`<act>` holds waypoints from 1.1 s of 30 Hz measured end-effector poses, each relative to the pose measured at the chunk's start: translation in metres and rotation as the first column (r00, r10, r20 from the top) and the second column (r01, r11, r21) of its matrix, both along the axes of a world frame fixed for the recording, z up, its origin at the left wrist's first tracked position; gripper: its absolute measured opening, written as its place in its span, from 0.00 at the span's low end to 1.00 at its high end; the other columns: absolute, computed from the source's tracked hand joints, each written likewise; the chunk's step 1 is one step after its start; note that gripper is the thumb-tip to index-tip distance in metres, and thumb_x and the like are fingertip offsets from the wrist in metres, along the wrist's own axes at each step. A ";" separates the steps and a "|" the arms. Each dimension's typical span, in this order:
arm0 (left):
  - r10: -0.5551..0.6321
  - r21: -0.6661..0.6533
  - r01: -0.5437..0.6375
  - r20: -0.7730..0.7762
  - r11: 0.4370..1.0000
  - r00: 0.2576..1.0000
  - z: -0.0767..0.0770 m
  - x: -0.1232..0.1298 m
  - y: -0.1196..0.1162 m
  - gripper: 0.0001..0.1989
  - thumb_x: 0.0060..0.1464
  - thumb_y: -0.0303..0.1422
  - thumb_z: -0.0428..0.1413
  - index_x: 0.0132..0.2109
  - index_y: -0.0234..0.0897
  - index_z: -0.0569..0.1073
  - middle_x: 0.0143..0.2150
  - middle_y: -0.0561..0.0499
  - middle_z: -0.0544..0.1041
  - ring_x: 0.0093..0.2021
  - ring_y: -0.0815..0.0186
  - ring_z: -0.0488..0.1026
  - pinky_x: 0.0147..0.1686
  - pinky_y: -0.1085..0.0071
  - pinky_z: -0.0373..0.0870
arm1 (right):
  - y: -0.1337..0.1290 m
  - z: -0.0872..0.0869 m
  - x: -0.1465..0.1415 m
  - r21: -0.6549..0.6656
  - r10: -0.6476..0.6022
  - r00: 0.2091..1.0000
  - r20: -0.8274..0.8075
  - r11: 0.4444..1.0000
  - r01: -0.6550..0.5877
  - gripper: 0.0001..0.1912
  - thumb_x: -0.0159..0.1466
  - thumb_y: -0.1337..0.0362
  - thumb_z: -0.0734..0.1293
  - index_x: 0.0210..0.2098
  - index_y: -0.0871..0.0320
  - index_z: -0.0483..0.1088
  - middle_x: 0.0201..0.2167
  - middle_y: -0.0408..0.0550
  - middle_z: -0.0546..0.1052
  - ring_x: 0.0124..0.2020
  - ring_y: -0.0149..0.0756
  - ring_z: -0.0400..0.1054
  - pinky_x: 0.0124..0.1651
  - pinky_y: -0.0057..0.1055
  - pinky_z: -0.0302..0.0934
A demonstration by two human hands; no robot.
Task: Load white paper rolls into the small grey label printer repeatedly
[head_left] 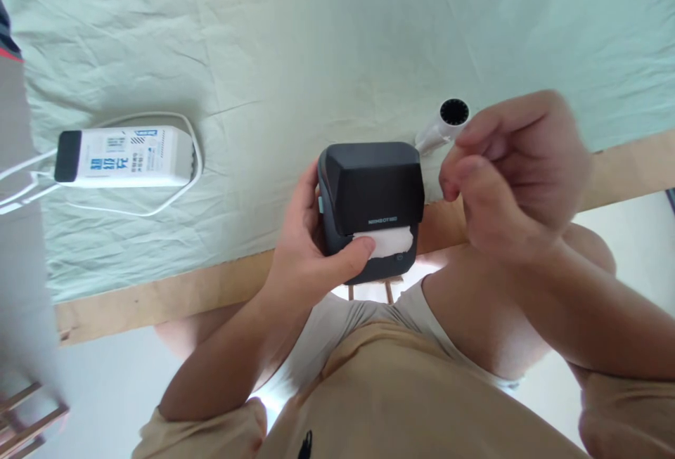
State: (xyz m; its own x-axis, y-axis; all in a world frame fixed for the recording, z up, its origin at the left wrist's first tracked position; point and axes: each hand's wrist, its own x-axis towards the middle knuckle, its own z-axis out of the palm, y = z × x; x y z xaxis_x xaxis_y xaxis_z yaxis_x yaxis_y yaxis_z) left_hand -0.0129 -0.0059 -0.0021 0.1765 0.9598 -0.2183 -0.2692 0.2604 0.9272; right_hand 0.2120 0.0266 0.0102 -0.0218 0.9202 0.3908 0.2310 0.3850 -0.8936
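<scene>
My left hand [311, 248] is wrapped round the left side of a black label printer [372, 185], its thumb lying on a strip of white label paper [393, 240] at the front slot. The strip's outer edge looks ragged. The printer is held over the table's near edge, its lid down. To its right, my right hand [519, 164] is raised and apart from it, fingers curled in towards the thumb. Whatever is between those fingers, if anything, cannot be made out. Just behind that hand is a white cylinder [435, 134] with a dark round end, on the cloth.
A white power strip [131, 157] with printed labels lies at the left, its white cable [197, 139] looped around it. Pale green cloth [295, 44] covers the table, with a bare wooden edge [174, 297] along the near side. Wooden stool-like bars [31, 420] show at lower left.
</scene>
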 end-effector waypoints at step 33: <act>0.245 -0.321 -0.218 0.046 0.922 0.968 0.013 0.015 0.006 0.20 0.71 0.53 0.62 0.48 0.41 0.83 0.43 0.47 0.89 0.61 0.47 0.87 0.59 0.53 0.88 | -0.006 -0.006 -0.001 -0.300 0.326 0.945 -0.011 0.901 -0.314 0.22 0.69 0.57 0.76 0.39 0.49 0.56 0.26 0.35 0.66 0.23 0.28 0.58 0.24 0.31 0.52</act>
State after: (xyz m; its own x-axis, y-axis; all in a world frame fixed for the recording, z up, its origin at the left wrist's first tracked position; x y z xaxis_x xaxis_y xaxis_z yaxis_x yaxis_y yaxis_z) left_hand 0.0021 0.0001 0.0111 -0.0122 0.8622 -0.5065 -0.4300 0.4528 0.7811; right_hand 0.2112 0.0209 0.0042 -0.3440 0.9340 0.0971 0.1762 0.1657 -0.9703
